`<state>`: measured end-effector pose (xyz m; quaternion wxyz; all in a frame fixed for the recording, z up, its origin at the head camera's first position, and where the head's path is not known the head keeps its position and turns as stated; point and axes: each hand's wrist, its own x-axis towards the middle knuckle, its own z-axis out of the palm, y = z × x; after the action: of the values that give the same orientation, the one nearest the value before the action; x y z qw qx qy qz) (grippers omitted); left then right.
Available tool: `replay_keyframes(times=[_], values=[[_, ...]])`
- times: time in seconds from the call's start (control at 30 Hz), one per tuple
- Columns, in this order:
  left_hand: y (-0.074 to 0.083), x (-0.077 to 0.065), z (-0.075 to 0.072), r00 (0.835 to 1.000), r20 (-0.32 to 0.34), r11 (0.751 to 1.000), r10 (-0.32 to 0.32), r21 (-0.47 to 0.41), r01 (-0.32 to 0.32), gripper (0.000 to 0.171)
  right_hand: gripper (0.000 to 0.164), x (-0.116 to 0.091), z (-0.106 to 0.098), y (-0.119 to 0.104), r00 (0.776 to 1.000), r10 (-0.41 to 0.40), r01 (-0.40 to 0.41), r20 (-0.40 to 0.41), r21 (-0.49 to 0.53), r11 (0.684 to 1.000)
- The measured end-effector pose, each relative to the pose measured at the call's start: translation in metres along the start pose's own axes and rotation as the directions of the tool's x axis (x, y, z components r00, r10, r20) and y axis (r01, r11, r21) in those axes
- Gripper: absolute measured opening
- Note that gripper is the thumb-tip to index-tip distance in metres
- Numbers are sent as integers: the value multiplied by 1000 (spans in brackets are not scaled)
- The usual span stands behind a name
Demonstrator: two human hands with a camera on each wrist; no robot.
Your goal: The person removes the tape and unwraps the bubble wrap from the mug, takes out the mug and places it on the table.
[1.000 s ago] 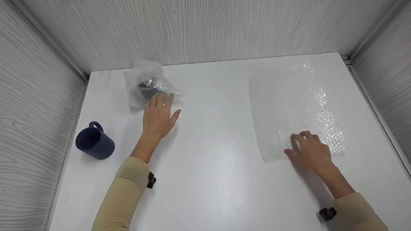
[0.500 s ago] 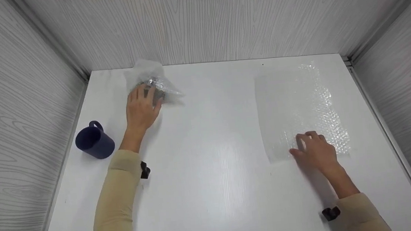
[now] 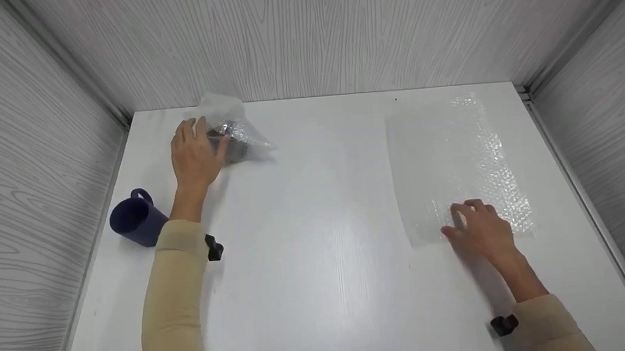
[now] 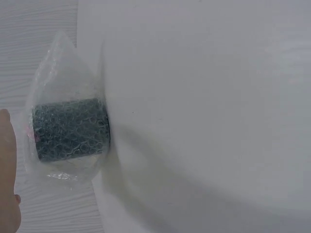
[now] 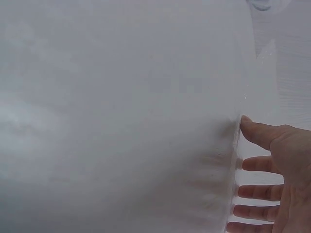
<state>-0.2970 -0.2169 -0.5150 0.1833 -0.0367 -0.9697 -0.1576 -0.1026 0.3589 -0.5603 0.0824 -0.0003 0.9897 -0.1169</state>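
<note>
A dark cylindrical object loosely wrapped in clear bubble wrap (image 3: 234, 142) lies at the back left of the white table; in the left wrist view the dark cylinder (image 4: 72, 130) shows through the bubbles. My left hand (image 3: 195, 154) is at the left side of this bundle, its fingers spread and its thumb overlapping the wrap in the head view. Whether the hand touches it I cannot tell. A flat bubble wrap sheet (image 3: 439, 160) lies on the right. My right hand (image 3: 484, 231) rests its fingertips on the near edge of that sheet, with the fingers slightly bent.
A dark blue mug (image 3: 140, 220) stands to the left, close beside the left sleeve (image 3: 177, 298), its handle pointing to the back. Grey wood-grain panels (image 3: 307, 36) rise at the back and both sides of the table (image 3: 305, 226).
My left hand has moved left, from the front of the wrapped bundle to its left side. My right hand and the sheet shifted slightly right at first, then stayed still.
</note>
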Motion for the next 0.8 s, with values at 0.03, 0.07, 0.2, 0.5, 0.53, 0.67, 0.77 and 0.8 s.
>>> replay_keyframes(times=[0.03,0.07,0.2,0.5,0.53,0.67,0.77,0.8], values=[[0,1,0,1000,15,1000,-11,-4,11,73,63,0,1,0,1000,1,-1,1,1,1000],[-1,2,0,999,31,1000,-21,-8,21,75,63,-1,2,0,1000,3,-3,3,2,1000],[-2,8,3,994,95,998,-57,-20,59,80,63,-1,3,-1,1000,8,-8,-7,2,1000],[-7,17,14,977,160,986,-142,-61,153,83,64,0,3,1,1000,1,-1,-22,-7,1000],[-7,18,15,976,163,986,-142,-68,154,83,64,0,3,1,1000,-3,3,-26,-9,1000],[-7,22,21,974,172,984,-145,-79,160,85,64,-2,4,2,999,-17,16,-45,-15,1000],[-6,24,24,968,195,982,-156,-74,173,87,65,-3,4,1,998,-19,18,-52,-20,1000],[-6,25,24,965,206,981,-163,-73,181,88,65,-3,4,1,999,-19,18,-51,-24,1000]])
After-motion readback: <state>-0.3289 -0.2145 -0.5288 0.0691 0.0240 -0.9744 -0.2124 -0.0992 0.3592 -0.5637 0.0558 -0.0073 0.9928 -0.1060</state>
